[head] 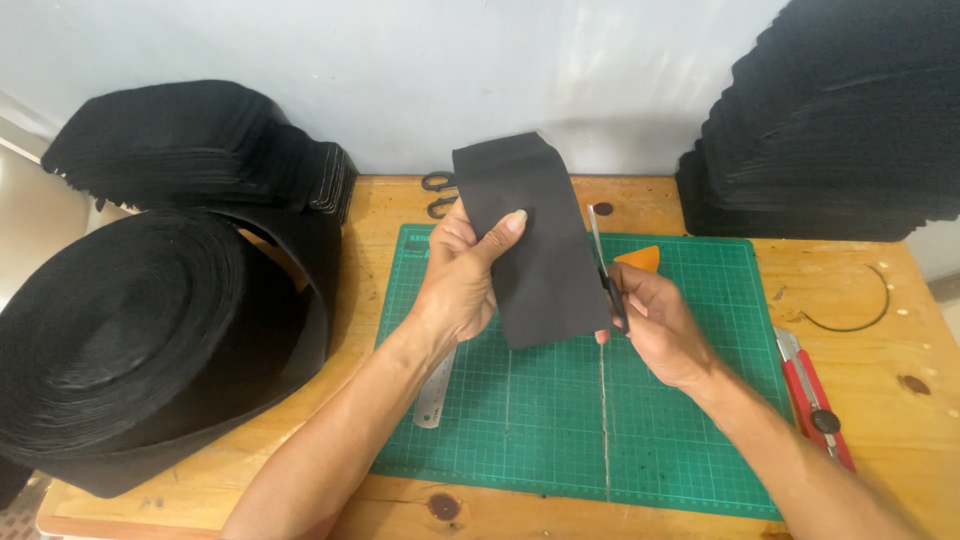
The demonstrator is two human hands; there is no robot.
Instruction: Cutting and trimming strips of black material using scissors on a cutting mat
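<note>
My left hand (462, 275) holds a black rectangular fabric piece (535, 240) upright over the green cutting mat (640, 400), thumb pressed on its front. My right hand (660, 325) grips a pair of scissors (603, 262) whose blades point up along the fabric's right edge. A thin pale strip (603, 420) hangs down from the fabric's lower right corner across the mat.
A large roll of black fabric band (140, 340) lies at the left, with a stack of cut black pieces (200, 145) behind it and another tall stack (830, 130) at the right. A metal ruler (435, 395), orange chalk (640, 258), red utility knife (815, 395), and black scissor handles (438, 195) rest on the wooden table (880, 400).
</note>
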